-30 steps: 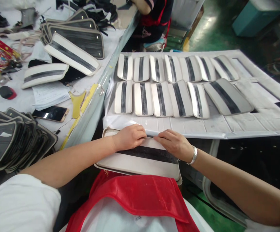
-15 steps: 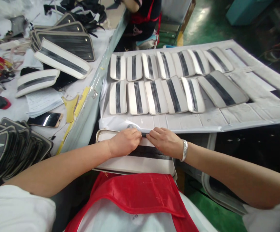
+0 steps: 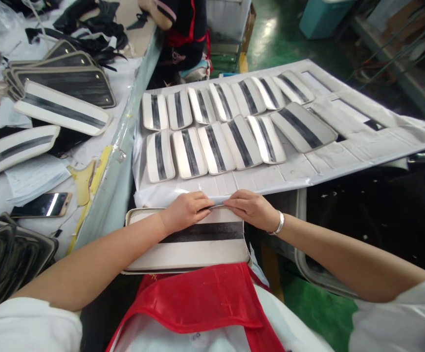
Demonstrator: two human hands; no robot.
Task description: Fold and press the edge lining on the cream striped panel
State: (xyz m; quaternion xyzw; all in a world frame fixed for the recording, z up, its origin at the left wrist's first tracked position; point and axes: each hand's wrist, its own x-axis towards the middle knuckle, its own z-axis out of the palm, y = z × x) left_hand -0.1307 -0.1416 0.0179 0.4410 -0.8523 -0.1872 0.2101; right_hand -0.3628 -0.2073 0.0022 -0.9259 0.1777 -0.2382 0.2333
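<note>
My left hand (image 3: pixel 188 211) and my right hand (image 3: pixel 253 210) face each other with a small gap, fingers pinched. Between their fingertips runs a thin, slightly curved piece (image 3: pixel 217 207), mostly covered by the fingers. I cannot tell whether it is a separate strip or a panel's edge. Directly below lies a white panel with a black middle stripe (image 3: pixel 197 248), on or above my lap, with another panel's edge showing beneath it. My left forearm crosses its left part. My right hand is over its far right corner.
A white-covered board (image 3: pixel 289 168) ahead carries two rows of striped panels (image 3: pixel 214 149). On the left table (image 3: pixel 124 105) are stacked dark panels (image 3: pixel 63 80), papers (image 3: pixel 36 178), a phone (image 3: pixel 43 204) and a yellow piece (image 3: pixel 82 182). Another person (image 3: pixel 183 36) sits beyond.
The view has swung to the right, so the table and board sit further left. Both hands stay pinched close together; a thin curved edge now shows where a dark strip showed before.
</note>
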